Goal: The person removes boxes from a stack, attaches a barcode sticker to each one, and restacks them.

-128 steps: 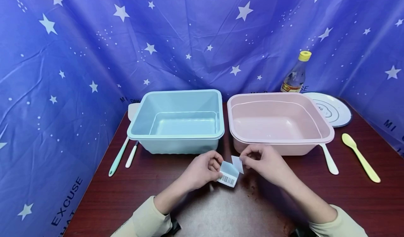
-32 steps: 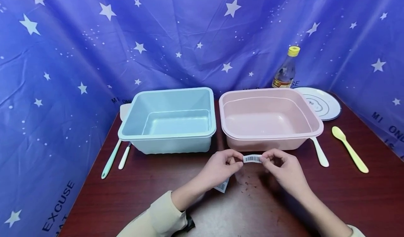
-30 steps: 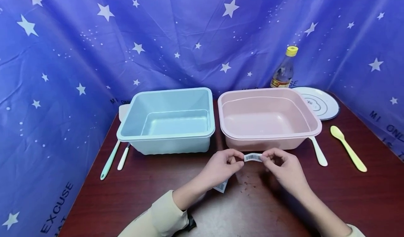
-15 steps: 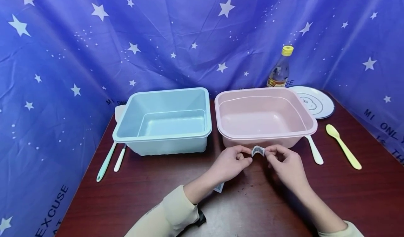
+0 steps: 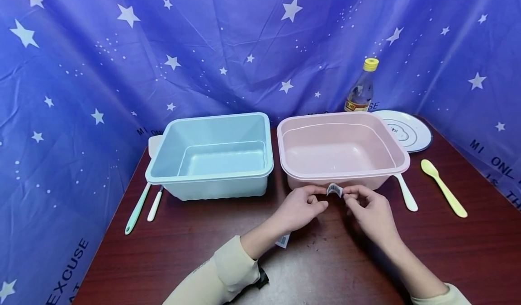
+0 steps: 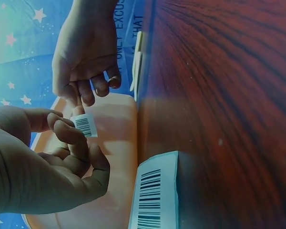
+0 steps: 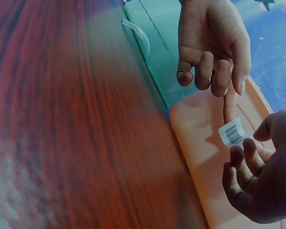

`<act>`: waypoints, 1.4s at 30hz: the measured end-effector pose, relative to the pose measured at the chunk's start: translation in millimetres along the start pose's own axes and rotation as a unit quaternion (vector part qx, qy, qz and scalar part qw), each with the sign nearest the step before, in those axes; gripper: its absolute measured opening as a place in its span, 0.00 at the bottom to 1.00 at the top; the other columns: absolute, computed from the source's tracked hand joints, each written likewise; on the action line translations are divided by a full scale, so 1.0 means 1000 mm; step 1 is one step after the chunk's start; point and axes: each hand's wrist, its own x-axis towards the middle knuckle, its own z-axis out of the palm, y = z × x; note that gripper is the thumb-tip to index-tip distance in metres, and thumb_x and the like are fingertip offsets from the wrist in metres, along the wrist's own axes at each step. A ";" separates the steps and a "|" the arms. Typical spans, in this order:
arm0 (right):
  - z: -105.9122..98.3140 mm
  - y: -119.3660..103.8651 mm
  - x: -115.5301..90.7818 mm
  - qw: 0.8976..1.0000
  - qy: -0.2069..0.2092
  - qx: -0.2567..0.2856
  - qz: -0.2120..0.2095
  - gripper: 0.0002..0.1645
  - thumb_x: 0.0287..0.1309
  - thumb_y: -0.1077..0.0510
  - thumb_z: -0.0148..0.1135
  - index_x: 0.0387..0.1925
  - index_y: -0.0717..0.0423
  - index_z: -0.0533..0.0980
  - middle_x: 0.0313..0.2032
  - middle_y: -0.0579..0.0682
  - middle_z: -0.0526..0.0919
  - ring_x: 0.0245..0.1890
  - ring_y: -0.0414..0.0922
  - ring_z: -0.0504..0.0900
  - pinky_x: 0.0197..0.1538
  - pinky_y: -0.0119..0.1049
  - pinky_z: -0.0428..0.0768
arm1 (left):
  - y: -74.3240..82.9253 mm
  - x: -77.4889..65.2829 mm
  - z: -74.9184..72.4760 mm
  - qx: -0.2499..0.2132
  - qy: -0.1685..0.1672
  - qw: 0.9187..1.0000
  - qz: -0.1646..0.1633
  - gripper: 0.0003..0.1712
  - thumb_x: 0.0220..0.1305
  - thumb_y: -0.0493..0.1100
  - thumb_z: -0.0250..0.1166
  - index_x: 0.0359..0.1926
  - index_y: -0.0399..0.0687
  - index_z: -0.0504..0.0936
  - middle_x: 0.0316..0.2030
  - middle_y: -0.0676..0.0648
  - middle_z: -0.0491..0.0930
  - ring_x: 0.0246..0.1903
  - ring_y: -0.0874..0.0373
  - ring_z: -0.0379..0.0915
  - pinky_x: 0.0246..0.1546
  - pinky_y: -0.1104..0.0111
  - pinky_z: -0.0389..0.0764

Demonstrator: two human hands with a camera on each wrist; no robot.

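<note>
A small white barcode label (image 5: 334,190), bent into an arch, is at the front wall of the pink basin (image 5: 342,178). My right hand (image 5: 372,212) pinches the label's right end between thumb and forefinger. The straight forefinger of my left hand (image 5: 299,210) touches its left end, with the thumb apart from it and the other fingers curled. In the right wrist view, the label (image 7: 232,133) shows its printed bars between the two hands. A larger barcode paper (image 6: 155,191) stands out close by in the left wrist view; in the head view, my left forearm partly hides it.
The light blue basin (image 5: 215,178) stands left of the pink one. Two long-handled utensils (image 5: 137,209) lie at its left. A yellow spoon (image 5: 443,188), a white handle (image 5: 406,194), a plate (image 5: 419,133) and a yellow-capped bottle (image 5: 360,90) are at the right. A starry curtain (image 5: 228,38) hangs behind.
At first my hands held two separate pieces of paper. Then both pinched the label, stretched between them; it has moved up to the pink basin and bent. My left thumb has come off it.
</note>
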 end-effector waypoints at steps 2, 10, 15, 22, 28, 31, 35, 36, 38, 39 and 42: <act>0.000 0.001 0.000 1.000 -0.003 0.003 0.001 0.07 0.63 0.67 0.61 0.40 0.64 0.83 0.25 0.57 0.83 0.19 0.46 0.81 0.24 0.28 0.73 | 0.000 0.000 0.000 -0.003 -0.002 1.000 -0.001 0.20 0.67 0.41 0.64 0.58 0.41 0.81 0.17 0.58 0.68 0.17 0.68 0.61 0.24 0.75 0.63; -0.001 0.003 0.000 1.000 -0.015 0.016 0.015 0.08 0.65 0.65 0.62 0.43 0.62 0.83 0.22 0.53 0.81 0.19 0.43 0.79 0.16 0.32 0.71 | -0.001 0.001 0.000 -0.013 -0.005 1.000 0.000 0.21 0.68 0.41 0.64 0.60 0.40 0.80 0.16 0.58 0.66 0.16 0.67 0.58 0.21 0.74 0.59; -0.002 0.004 0.000 1.000 -0.020 0.018 0.012 0.09 0.66 0.64 0.63 0.45 0.62 0.83 0.21 0.50 0.80 0.18 0.42 0.78 0.15 0.32 0.71 | -0.002 0.002 0.000 -0.010 -0.004 1.000 0.007 0.23 0.68 0.41 0.64 0.62 0.40 0.79 0.16 0.58 0.65 0.16 0.68 0.58 0.21 0.75 0.60; -0.002 0.005 0.000 1.000 -0.019 0.002 0.004 0.09 0.66 0.64 0.63 0.45 0.62 0.82 0.20 0.48 0.79 0.15 0.45 0.75 0.15 0.32 0.71 | -0.003 0.001 -0.001 -0.013 0.003 1.000 0.002 0.24 0.69 0.41 0.64 0.64 0.39 0.78 0.16 0.58 0.69 0.16 0.67 0.60 0.22 0.75 0.62; -0.003 0.005 0.001 1.000 -0.018 -0.001 0.014 0.11 0.67 0.62 0.62 0.49 0.62 0.81 0.20 0.47 0.80 0.14 0.45 0.76 0.14 0.33 0.72 | -0.001 0.000 -0.003 -0.001 0.005 1.000 -0.002 0.24 0.69 0.42 0.64 0.63 0.39 0.78 0.18 0.51 0.76 0.17 0.67 0.64 0.23 0.74 0.64; -0.003 0.005 0.001 0.999 -0.019 0.000 0.026 0.13 0.68 0.62 0.61 0.51 0.63 0.81 0.20 0.48 0.80 0.13 0.46 0.75 0.14 0.34 0.72 | 0.000 0.000 -0.003 0.003 0.005 1.000 -0.002 0.24 0.69 0.41 0.64 0.63 0.39 0.78 0.19 0.48 0.77 0.17 0.66 0.64 0.22 0.74 0.64; -0.004 0.003 0.002 0.999 -0.021 0.006 0.043 0.14 0.69 0.61 0.60 0.52 0.63 0.80 0.21 0.50 0.81 0.13 0.46 0.75 0.13 0.35 0.73 | 0.000 0.000 -0.004 0.009 0.005 1.000 -0.003 0.23 0.69 0.41 0.63 0.63 0.39 0.78 0.19 0.47 0.78 0.17 0.66 0.64 0.22 0.74 0.63; -0.004 0.003 0.002 0.999 -0.021 0.007 0.045 0.15 0.69 0.61 0.60 0.53 0.64 0.80 0.21 0.50 0.81 0.13 0.46 0.76 0.13 0.35 0.73 | 0.000 0.000 -0.004 0.012 0.005 1.000 -0.003 0.23 0.69 0.41 0.63 0.63 0.39 0.78 0.20 0.47 0.79 0.17 0.66 0.64 0.22 0.74 0.63; -0.004 0.002 0.002 0.999 -0.020 0.007 0.049 0.15 0.69 0.61 0.60 0.53 0.64 0.80 0.21 0.50 0.81 0.14 0.45 0.76 0.13 0.35 0.73 | 0.000 0.000 -0.005 0.016 0.006 1.000 -0.003 0.23 0.69 0.42 0.63 0.63 0.39 0.78 0.20 0.46 0.79 0.17 0.66 0.64 0.22 0.73 0.64; -0.004 0.001 0.002 0.999 -0.019 0.005 0.050 0.15 0.69 0.61 0.59 0.53 0.64 0.80 0.21 0.50 0.81 0.15 0.45 0.77 0.14 0.35 0.74 | 0.000 0.000 -0.005 0.017 0.006 1.000 -0.003 0.23 0.69 0.42 0.63 0.63 0.39 0.78 0.20 0.46 0.80 0.17 0.66 0.64 0.22 0.73 0.64; -0.004 0.001 0.002 0.998 -0.018 0.001 0.057 0.14 0.70 0.60 0.59 0.51 0.64 0.81 0.22 0.49 0.81 0.17 0.43 0.78 0.14 0.36 0.74 | 0.000 0.000 -0.005 0.017 0.006 1.000 -0.004 0.23 0.69 0.42 0.63 0.63 0.39 0.78 0.20 0.46 0.80 0.16 0.66 0.64 0.22 0.73 0.63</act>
